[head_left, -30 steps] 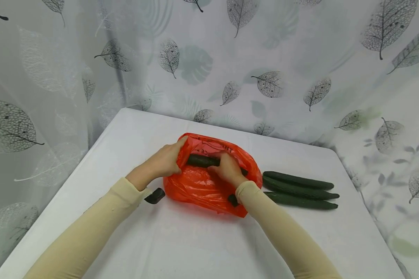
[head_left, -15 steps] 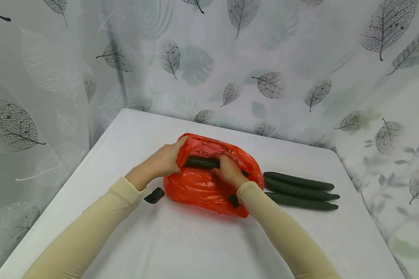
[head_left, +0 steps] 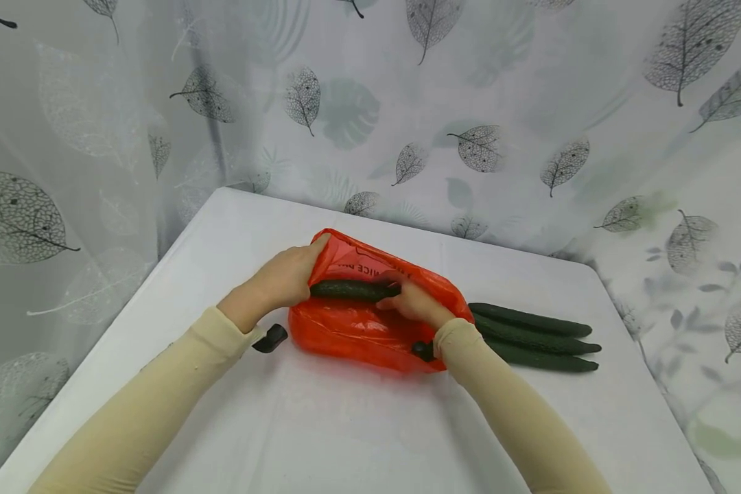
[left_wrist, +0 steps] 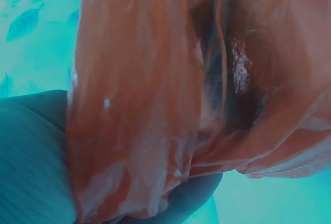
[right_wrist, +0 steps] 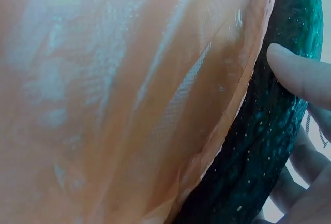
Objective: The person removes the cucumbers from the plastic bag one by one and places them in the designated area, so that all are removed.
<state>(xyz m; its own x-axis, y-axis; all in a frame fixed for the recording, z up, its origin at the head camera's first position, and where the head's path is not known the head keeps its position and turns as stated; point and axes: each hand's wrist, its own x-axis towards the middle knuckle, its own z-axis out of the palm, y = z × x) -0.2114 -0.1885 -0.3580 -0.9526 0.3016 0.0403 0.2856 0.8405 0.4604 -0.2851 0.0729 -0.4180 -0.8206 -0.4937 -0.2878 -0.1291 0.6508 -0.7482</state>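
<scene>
In the head view a red plastic bag lies on the white table with its mouth open upward. My left hand grips the bag's left rim, thumb and fingers on either side of the plastic. A dark green cucumber lies across the mouth, its left end close to my left hand. Reaching in from the right, my right hand holds it near its right end. The right wrist view shows the thumb on the bumpy cucumber and fingers behind. Bag plastic covers much of the left wrist view.
Several cucumbers lie side by side on the table, right of the bag. Black camera housings sit at my left wrist and right wrist. A leaf-patterned curtain hangs behind the table.
My right hand has shifted slightly right, pulling the bag's mouth wider. The cucumber's left end now shows farther left. My left hand stays on the rim, slightly farther left.
</scene>
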